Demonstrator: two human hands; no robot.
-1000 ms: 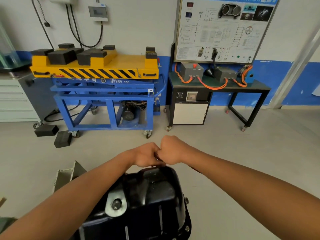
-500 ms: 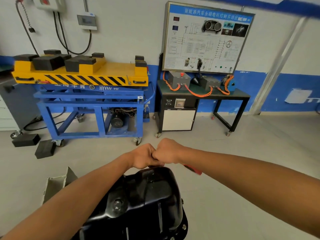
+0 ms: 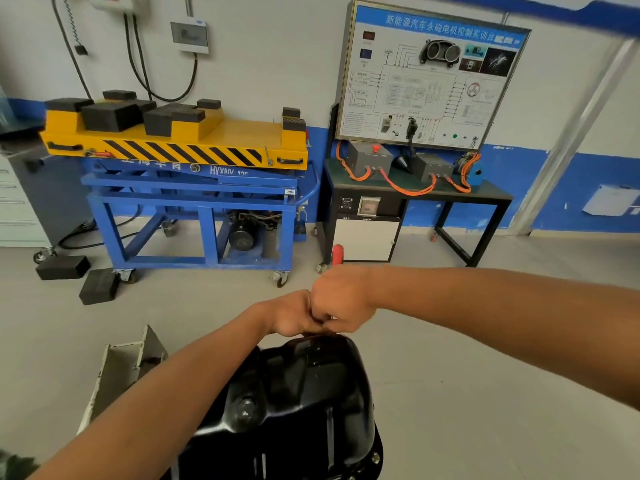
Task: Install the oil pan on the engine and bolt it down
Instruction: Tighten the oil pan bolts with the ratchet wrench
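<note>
A black oil pan (image 3: pixel 304 403) sits low in the foreground, domed side up. At its far edge the left hand (image 3: pixel 291 315) and right hand (image 3: pixel 341 299) meet knuckle to knuckle. Their fingers are curled into fists, and whether they grip anything is hidden. Behind them stands a blue-and-yellow lift cart (image 3: pixel 194 174).

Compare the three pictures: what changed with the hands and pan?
Hardly anything moved; only the view swung slightly. The left hand and right hand stay curled, knuckles together, above the far rim of the pan. Nothing was visibly taken or let go; whatever they hold is hidden.
</note>
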